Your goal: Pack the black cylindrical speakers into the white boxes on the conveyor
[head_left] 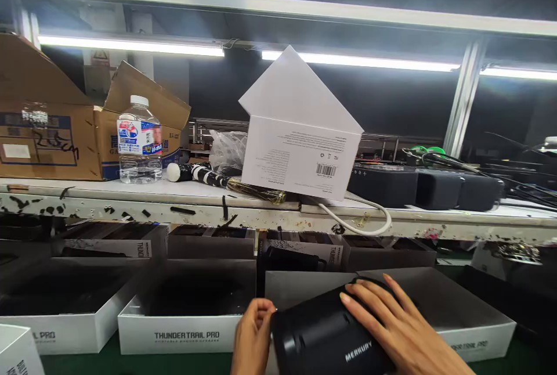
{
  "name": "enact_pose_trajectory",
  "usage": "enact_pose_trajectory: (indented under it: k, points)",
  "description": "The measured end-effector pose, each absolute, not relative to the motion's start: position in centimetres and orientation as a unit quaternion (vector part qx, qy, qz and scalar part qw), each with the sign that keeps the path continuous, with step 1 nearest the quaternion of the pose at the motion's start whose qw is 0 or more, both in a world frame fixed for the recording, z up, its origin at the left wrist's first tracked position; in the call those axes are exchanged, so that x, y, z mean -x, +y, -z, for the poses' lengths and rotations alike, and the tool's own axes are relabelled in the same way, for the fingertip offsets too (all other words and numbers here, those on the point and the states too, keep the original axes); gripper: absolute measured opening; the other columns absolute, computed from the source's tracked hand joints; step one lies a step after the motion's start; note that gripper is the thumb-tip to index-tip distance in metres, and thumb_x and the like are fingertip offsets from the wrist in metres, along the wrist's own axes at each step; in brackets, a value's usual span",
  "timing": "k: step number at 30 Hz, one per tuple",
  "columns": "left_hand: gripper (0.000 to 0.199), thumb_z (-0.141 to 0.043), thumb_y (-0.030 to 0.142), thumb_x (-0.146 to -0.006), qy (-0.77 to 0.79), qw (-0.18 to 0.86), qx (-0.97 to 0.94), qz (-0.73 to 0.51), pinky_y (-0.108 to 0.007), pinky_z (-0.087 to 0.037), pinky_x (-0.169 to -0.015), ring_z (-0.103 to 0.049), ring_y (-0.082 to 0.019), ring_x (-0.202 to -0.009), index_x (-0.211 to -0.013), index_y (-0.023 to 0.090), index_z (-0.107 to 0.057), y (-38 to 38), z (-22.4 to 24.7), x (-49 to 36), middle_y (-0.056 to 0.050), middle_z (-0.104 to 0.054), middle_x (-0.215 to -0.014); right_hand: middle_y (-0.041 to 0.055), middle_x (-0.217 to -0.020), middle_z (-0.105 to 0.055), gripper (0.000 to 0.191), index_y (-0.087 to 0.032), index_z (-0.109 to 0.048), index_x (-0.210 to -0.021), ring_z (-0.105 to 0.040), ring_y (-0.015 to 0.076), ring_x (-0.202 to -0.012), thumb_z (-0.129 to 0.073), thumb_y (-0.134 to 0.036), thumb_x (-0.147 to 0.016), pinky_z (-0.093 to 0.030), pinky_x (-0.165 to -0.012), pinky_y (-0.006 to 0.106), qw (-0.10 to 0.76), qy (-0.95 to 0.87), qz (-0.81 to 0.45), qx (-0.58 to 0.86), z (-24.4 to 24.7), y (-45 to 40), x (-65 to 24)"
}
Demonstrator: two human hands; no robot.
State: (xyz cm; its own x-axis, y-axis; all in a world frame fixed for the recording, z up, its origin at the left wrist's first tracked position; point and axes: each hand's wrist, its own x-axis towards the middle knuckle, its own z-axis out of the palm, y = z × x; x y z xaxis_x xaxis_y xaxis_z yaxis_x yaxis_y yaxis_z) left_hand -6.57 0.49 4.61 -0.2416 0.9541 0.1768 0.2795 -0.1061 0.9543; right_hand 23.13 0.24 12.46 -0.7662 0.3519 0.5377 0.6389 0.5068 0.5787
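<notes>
A black portable speaker [324, 331] marked MERKURY is held tilted in front of an open white box [470, 331]. My left hand [255, 337] is at its left end, with fingers curled in and pinched against the edge. Over the upper right side of the speaker lies my right hand [394, 320], its fingers long and slightly apart, gripping the casing. The thumb of that hand is hidden. A dark strap or cord shows by the right fingertips. The speaker's lower end runs out of the picture.
Another open white box [187, 331], lettered THUNDER TRAIL PRO, stands to the left. A shelf edge [148, 209] crosses above. On it are a cardboard carton [47, 131], a water bottle [140, 143], a printed white card [300, 148], a white cable [365, 230] and dark speakers [439, 189].
</notes>
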Motion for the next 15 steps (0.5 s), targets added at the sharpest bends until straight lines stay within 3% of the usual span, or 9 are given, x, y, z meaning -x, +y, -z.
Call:
enact_pose_trajectory:
  k: [1,3,5,6,8,10,13,15]
  points:
    - [0.044,-0.048,0.054,-0.094,0.600,0.262,-0.567,-0.499,-0.048,-0.052,-0.098,-0.066,-0.029,-0.109,-0.112,0.020,-0.068,0.6,-5.0,7.0,-0.011,-0.071,-0.112,0.0080,-0.143,-0.056,0.096,-0.025,-0.040,-0.153,-0.050,0.0323,-0.130,-0.046,0.004,-0.061,-0.032,-0.114,0.068,0.166,-0.837,0.415,0.315,-12.2,1.2,-23.4]
    - [0.056,-0.061,0.055,-0.084,0.620,0.145,-0.665,-0.390,-0.056,-0.032,-0.119,-0.050,-0.036,-0.135,-0.129,0.022,-0.065,0.8,-5.6,7.3,-0.014,-0.061,-0.138,0.0118,-0.136,-0.060,0.096,-0.023,-0.043,-0.151,-0.054,0.0352,-0.123,-0.046,0.006,-0.059,-0.040,-0.106,0.068,0.147,-0.815,0.437,0.352,-11.8,3.4,-23.5]
    - [0.092,-0.078,0.056,-0.065,0.627,0.102,-0.728,-0.260,-0.062,-0.009,-0.125,-0.031,-0.042,-0.148,-0.145,0.020,-0.052,1.1,-5.6,7.1,-0.018,-0.045,-0.154,0.0148,-0.129,-0.064,0.090,-0.021,-0.050,-0.146,-0.057,0.0371,-0.117,-0.050,0.006,-0.061,-0.046,-0.100,0.064,0.127,-0.804,0.434,0.386,-11.3,5.8,-23.2]
    - [0.107,-0.082,0.059,-0.058,0.630,0.106,-0.740,-0.210,-0.064,-0.003,-0.124,-0.026,-0.044,-0.150,-0.150,0.018,-0.045,1.3,-5.4,6.8,-0.021,-0.039,-0.157,0.0156,-0.127,-0.064,0.088,-0.021,-0.053,-0.144,-0.058,0.0377,-0.115,-0.053,0.005,-0.061,-0.048,-0.098,0.062,0.112,-0.805,0.420,0.404,-11.0,7.0,-22.9]
    - [0.119,-0.079,0.068,-0.057,0.637,0.110,-0.745,-0.164,-0.063,-0.002,-0.124,-0.023,-0.043,-0.151,-0.154,0.015,-0.036,1.8,-4.4,6.4,-0.025,-0.034,-0.159,0.0164,-0.128,-0.064,0.091,-0.022,-0.054,-0.144,-0.057,0.0389,-0.116,-0.058,0.004,-0.057,-0.050,-0.097,0.057,0.070,-0.817,0.375,0.431,-10.2,9.3,-22.1]
    - [0.116,-0.073,0.072,-0.063,0.640,0.102,-0.746,-0.152,-0.060,-0.004,-0.125,-0.023,-0.041,-0.151,-0.154,0.012,-0.034,2.2,-3.5,6.2,-0.025,-0.033,-0.159,0.0170,-0.134,-0.061,0.100,-0.021,-0.049,-0.148,-0.055,0.0395,-0.120,-0.062,0.004,-0.053,-0.047,-0.102,0.057,0.032,-0.836,0.330,0.438,-9.2,11.1,-21.3]
    - [0.111,-0.073,0.062,-0.067,0.655,0.103,-0.737,-0.133,-0.058,-0.012,-0.126,-0.020,-0.042,-0.152,-0.155,0.007,-0.032,2.4,-3.1,6.3,-0.025,-0.029,-0.161,0.0176,-0.148,-0.049,0.110,-0.020,-0.042,-0.153,-0.046,0.0396,-0.133,-0.069,0.002,-0.049,-0.037,-0.112,0.055,0.009,-0.878,0.241,0.413,-7.4,12.6,-20.5]
    - [0.109,-0.074,0.054,-0.068,0.665,0.119,-0.728,-0.121,-0.056,-0.018,-0.126,-0.017,-0.043,-0.152,-0.155,0.007,-0.030,2.3,-3.3,6.5,-0.025,-0.023,-0.163,0.0159,-0.151,-0.046,0.113,-0.022,-0.041,-0.152,-0.045,0.0371,-0.135,-0.076,-0.002,-0.047,-0.039,-0.112,0.048,0.016,-0.900,0.154,0.408,-6.2,12.8,-20.1]
